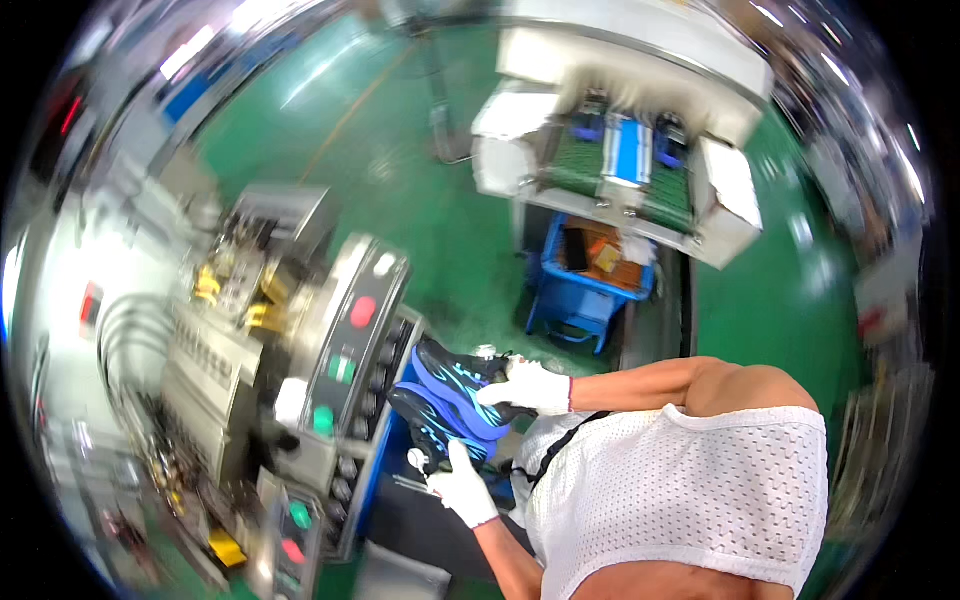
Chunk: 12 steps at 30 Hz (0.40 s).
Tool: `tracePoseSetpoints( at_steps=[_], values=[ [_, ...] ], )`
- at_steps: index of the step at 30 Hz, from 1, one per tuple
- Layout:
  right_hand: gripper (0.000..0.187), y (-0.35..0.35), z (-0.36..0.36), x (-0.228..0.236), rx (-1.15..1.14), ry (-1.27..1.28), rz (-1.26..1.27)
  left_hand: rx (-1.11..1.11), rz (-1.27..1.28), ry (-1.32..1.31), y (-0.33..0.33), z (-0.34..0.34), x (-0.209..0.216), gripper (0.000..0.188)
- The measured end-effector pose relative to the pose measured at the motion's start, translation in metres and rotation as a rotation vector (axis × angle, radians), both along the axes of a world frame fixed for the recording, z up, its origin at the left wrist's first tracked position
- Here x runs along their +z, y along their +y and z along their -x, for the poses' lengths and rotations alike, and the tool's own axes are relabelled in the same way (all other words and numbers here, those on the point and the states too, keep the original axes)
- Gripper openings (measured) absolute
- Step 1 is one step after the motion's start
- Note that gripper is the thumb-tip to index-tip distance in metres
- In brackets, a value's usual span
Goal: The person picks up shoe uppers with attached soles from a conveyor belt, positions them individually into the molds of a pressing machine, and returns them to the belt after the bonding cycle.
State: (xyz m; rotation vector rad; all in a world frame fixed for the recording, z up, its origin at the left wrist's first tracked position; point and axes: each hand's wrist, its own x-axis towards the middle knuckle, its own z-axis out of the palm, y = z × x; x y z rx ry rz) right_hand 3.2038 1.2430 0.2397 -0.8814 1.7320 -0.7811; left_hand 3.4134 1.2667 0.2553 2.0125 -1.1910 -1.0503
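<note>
Two black sneakers with bright blue markings and violet-blue soles are held close together, their soles side by side. My right hand (535, 388), in a white knit glove, is closed around the upper sneaker (455, 370). My left hand (465, 490), gloved the same way, grips the lower sneaker (425, 420) near its heel or opening; part of the shoe is hidden by the fingers. Both toes point left, towards the machine's control panel (345, 340).
The panel has red and green buttons; blurred machinery (215, 360) with hoses stands left of it. Beyond, a conveyor machine (735, 185) carries two more shoes on a green belt. Under its end, a blue stool (575, 305) bears a tray of small items. Green floor (400, 200) lies between.
</note>
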Motion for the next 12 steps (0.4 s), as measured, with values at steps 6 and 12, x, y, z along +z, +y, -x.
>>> tracePoseSetpoints(
  at_steps=[6, 12],
  values=[
    [0.068, 0.079, 0.179, 0.050, -0.733, -0.036, 0.297, -0.569, -0.121, -0.221, -0.064, 0.190, 0.043, 0.111],
    [0.075, 0.097, 0.312, 0.114, -0.977, 0.450, 0.175, -1.021, 0.221, 0.157, -0.162, 0.380, 0.073, 0.070]
  ],
)
